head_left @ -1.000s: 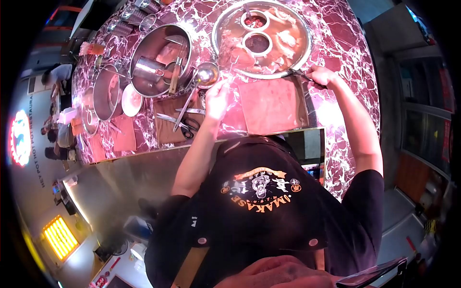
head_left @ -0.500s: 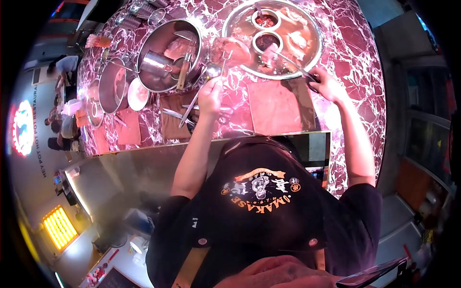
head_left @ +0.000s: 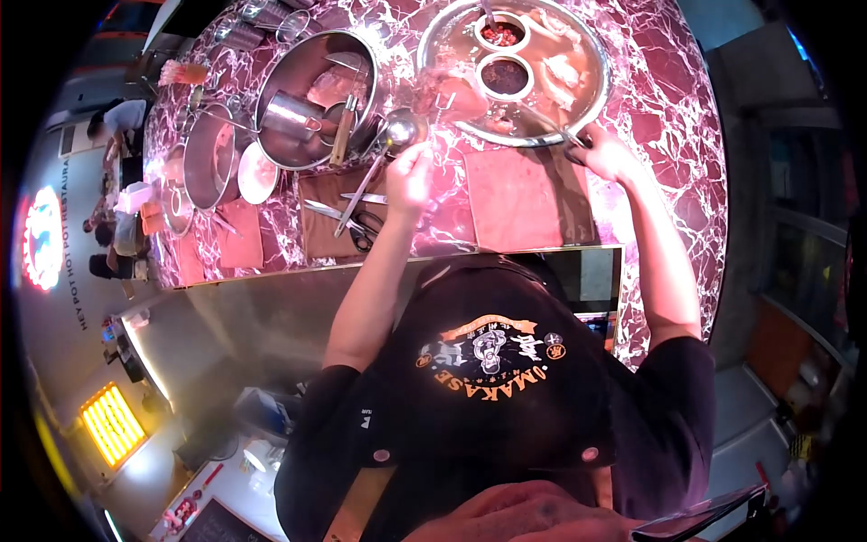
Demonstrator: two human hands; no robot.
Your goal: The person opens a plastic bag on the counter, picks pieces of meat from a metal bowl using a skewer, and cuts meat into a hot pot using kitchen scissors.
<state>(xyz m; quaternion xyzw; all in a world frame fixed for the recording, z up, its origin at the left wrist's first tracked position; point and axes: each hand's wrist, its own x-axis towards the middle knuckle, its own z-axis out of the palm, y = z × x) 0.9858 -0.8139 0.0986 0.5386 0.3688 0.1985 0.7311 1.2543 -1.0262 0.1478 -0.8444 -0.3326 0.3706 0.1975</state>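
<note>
My left hand [head_left: 411, 176] is closed around a slim metal fork [head_left: 445, 101], its prongs pointing away from me beside the big round tray [head_left: 603, 99]. A metal ladle [head_left: 397, 135] lies just left of that hand. My right hand [head_left: 605, 154] grips dark-handled scissors [head_left: 549, 124], whose blades reach left over the tray's near rim. In the tray, pale meat pieces [head_left: 562, 72] sit in liquid around a bowl of dark sauce [head_left: 504, 78] and a bowl of chopped red peppers [head_left: 501, 34]. A pinkish shape [head_left: 465, 98] near the fork is blurred.
Left of the tray stands a deep steel pot [head_left: 271, 149] holding a metal cup [head_left: 293, 116]. More scissors [head_left: 361, 230] rest on a brown cloth [head_left: 316, 248]. Another cloth [head_left: 528, 199] lies before me. A smaller pot [head_left: 191, 163] and white bowl [head_left: 259, 174] are further left.
My right hand has shifted slightly left and down, and the scissor blades have dropped away from the dark sauce bowl. My left hand and its fork have moved a little to the right.
</note>
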